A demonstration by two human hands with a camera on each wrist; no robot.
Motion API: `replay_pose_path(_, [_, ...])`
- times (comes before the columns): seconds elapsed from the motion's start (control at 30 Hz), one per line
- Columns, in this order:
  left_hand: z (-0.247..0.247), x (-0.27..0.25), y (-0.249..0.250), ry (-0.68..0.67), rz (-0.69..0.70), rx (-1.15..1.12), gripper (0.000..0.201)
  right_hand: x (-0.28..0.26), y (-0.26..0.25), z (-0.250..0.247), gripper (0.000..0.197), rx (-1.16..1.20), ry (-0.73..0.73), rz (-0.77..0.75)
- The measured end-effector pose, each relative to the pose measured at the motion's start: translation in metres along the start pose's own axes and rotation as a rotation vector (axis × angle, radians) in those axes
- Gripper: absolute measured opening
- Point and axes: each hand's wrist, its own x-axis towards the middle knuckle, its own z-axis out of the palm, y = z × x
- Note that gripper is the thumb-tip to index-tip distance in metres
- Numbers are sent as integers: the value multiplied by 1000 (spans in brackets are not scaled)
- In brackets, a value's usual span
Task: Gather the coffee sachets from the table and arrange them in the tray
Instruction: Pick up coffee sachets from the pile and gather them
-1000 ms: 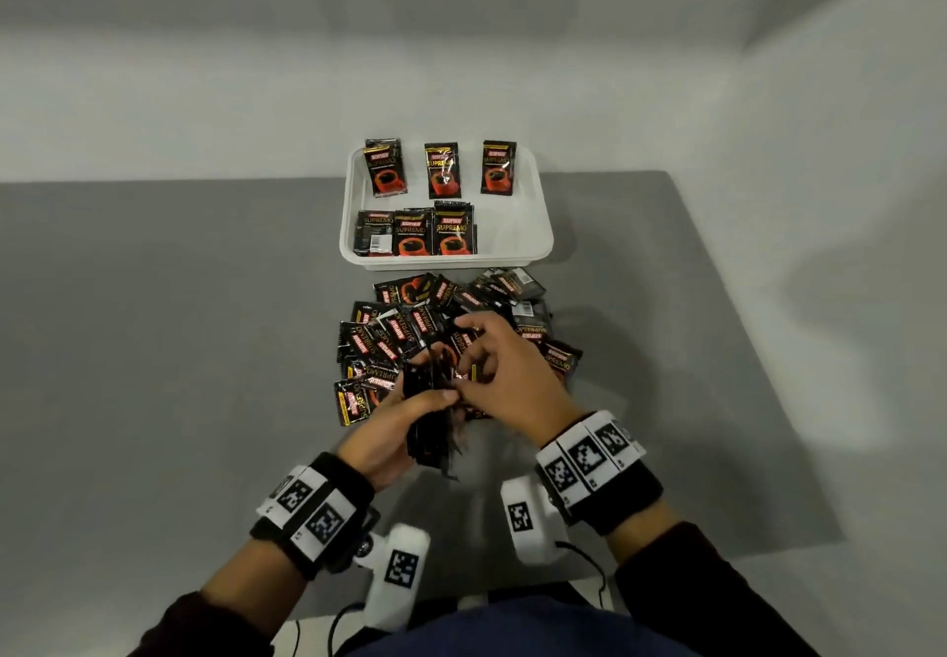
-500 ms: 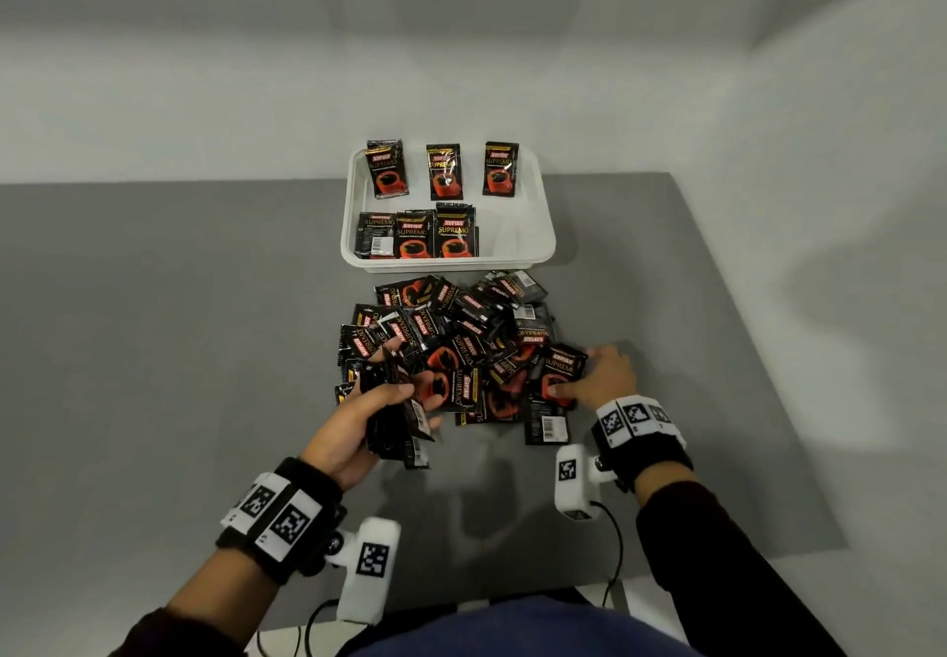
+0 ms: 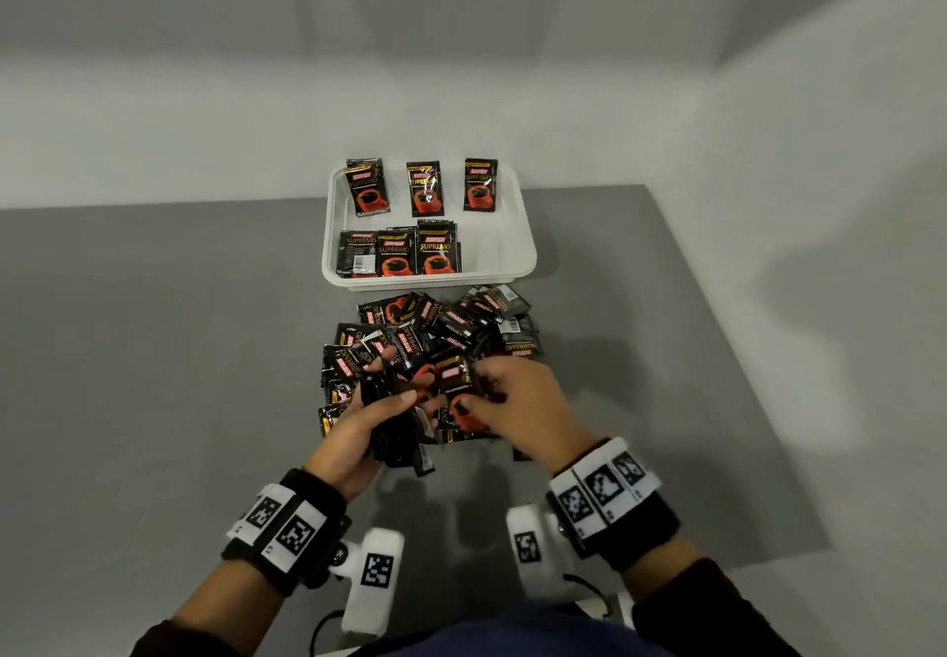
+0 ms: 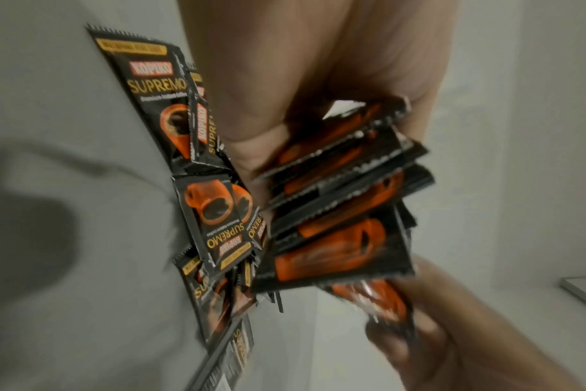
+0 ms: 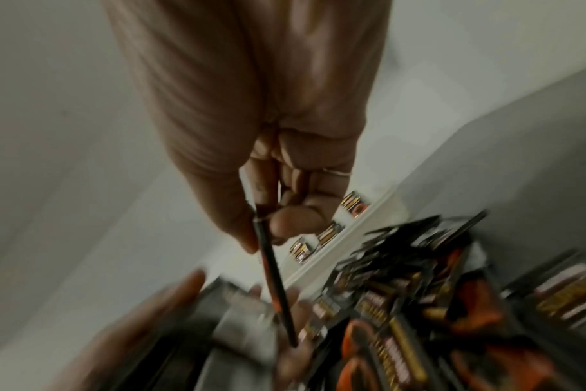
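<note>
A heap of black and orange coffee sachets (image 3: 435, 333) lies on the grey table just in front of the white tray (image 3: 505, 246). In the tray, three sachets stand along the far side and small stacks (image 3: 397, 254) sit at the near left. My left hand (image 3: 369, 420) grips a stack of sachets (image 3: 394, 431) edge-on; the left wrist view shows that fanned stack (image 4: 338, 206). My right hand (image 3: 505, 400) pinches a single sachet (image 3: 453, 377) by thumb and finger, close beside the left hand's stack. That sachet (image 5: 273, 275) shows edge-on in the right wrist view.
The grey table (image 3: 153, 349) stretches wide to the left and right of the heap. Its right edge (image 3: 727, 349) runs diagonally by a pale wall. The tray's near right part (image 3: 492, 256) holds no sachets.
My right hand has come back from the right side of the heap with one sachet pinched. It now sits beside the left hand, which has kept hold of its stack.
</note>
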Motion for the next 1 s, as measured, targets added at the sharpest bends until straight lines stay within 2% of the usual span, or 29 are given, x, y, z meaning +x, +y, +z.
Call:
replay_pose_path(0.1, [9, 5, -1, -3, 61, 20, 66, 1, -13, 24, 19, -129, -116, -88])
replay_pose_path(0.23, [10, 5, -1, 67, 177, 76, 60, -2, -20, 30, 34, 34, -316, -31])
replay_pose_path(0.33, [9, -1, -3, 92, 274, 257, 58, -2, -27, 35, 49, 73, -317, -71])
replay_pose_path(0.43, [8, -1, -3, 139, 305, 185, 75, 4, -29, 51, 40, 87, -319, -52])
replay_pose_path(0.5, [1, -3, -5, 191, 374, 165, 96, 5, -23, 61, 45, 19, -294, -17])
replay_pose_path(0.57, [-6, -8, -11, 206, 394, 281, 109, 5, -12, 67, 50, -4, -270, 31])
replay_pose_path(0.6, [-9, -14, -16, 187, 373, 357, 109, 5, -5, 71, 50, -12, -262, 59])
replay_pose_path(0.67, [-14, -26, -29, 116, 349, 460, 105, 4, 6, 77, 53, -17, -257, 114])
replay_pose_path(0.8, [-19, -29, -39, 127, 291, 569, 94, 4, 27, 88, 57, 17, -206, 185])
replay_pose_path(0.93, [-17, -28, -42, 72, 238, 592, 68, 3, 48, 89, 60, -226, -135, 132])
replay_pose_path(1.0, [-17, -27, -47, 97, 219, 580, 67, -1, 52, 89, 65, -158, -114, 96])
